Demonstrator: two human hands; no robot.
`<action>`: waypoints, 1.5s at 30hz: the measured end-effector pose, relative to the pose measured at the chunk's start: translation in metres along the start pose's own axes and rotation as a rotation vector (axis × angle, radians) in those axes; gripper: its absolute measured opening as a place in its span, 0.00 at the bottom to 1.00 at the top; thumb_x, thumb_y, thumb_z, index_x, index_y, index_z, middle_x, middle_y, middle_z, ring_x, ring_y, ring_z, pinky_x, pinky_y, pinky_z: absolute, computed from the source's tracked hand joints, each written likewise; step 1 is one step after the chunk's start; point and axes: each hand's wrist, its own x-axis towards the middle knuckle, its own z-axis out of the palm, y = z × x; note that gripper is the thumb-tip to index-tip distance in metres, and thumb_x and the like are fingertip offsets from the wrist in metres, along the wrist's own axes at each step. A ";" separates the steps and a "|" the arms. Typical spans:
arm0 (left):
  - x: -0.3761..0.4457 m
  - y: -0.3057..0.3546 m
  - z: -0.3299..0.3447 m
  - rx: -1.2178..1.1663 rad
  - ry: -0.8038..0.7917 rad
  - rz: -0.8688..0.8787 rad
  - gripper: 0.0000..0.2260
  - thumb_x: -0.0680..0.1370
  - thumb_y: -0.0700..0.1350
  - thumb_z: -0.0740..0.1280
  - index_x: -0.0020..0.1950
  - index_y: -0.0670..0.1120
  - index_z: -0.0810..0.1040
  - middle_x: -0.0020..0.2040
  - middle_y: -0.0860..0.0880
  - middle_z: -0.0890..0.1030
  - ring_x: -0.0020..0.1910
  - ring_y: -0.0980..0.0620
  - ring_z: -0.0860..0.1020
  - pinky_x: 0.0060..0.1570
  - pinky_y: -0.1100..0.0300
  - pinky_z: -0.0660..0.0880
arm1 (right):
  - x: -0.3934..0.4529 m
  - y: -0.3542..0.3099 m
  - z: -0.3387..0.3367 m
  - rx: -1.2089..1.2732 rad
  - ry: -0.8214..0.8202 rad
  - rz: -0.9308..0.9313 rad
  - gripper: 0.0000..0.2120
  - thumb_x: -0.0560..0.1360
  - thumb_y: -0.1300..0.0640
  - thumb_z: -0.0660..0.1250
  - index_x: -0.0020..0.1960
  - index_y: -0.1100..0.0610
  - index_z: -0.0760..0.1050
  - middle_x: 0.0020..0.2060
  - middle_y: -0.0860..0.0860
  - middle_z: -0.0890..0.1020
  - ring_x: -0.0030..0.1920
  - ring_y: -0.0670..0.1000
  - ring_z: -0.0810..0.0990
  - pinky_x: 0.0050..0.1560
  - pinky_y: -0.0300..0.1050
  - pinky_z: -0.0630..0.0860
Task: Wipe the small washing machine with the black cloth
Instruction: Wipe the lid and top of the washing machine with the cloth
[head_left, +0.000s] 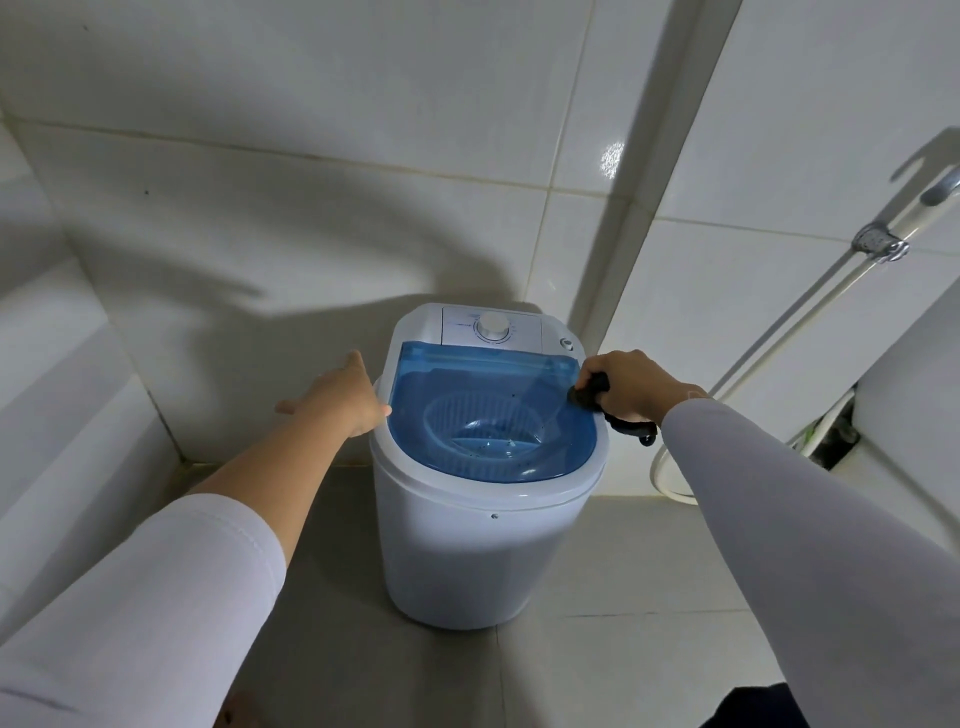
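Note:
A small white washing machine (457, 545) stands on the grey floor against the tiled wall. Its see-through blue lid (483, 415) is down, and a white dial (493, 326) sits on the panel behind the lid. My left hand (345, 397) rests flat against the machine's left rim, fingers spread. My right hand (631, 384) is shut on a bunched black cloth (589, 392), pressing it on the right edge of the lid. A tail of the cloth hangs below the hand by the wrist.
Tiled walls close in behind and to the left. A white pipe (810, 306) with a metal clamp runs diagonally down the right wall, and a hose curls at the floor. A white fixture (914, 395) stands at the right edge.

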 end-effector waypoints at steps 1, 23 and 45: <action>0.000 0.000 0.000 -0.004 -0.001 0.002 0.41 0.75 0.53 0.68 0.79 0.50 0.44 0.77 0.42 0.62 0.73 0.37 0.65 0.69 0.36 0.63 | -0.002 -0.004 -0.004 -0.014 -0.008 0.000 0.11 0.74 0.61 0.62 0.54 0.52 0.77 0.56 0.55 0.78 0.50 0.55 0.74 0.48 0.42 0.71; -0.014 -0.001 -0.003 -0.114 -0.030 0.001 0.38 0.78 0.54 0.64 0.78 0.51 0.42 0.77 0.43 0.61 0.75 0.39 0.61 0.69 0.31 0.55 | 0.034 -0.173 0.016 -0.226 -0.054 -0.413 0.17 0.75 0.62 0.62 0.61 0.50 0.76 0.61 0.54 0.77 0.60 0.56 0.75 0.58 0.46 0.72; -0.020 -0.002 -0.004 -0.066 -0.002 0.004 0.36 0.78 0.54 0.64 0.78 0.51 0.45 0.76 0.44 0.62 0.74 0.39 0.63 0.69 0.32 0.58 | 0.030 -0.125 0.011 -0.175 -0.055 -0.294 0.18 0.72 0.69 0.61 0.51 0.50 0.81 0.53 0.52 0.80 0.51 0.54 0.78 0.51 0.43 0.76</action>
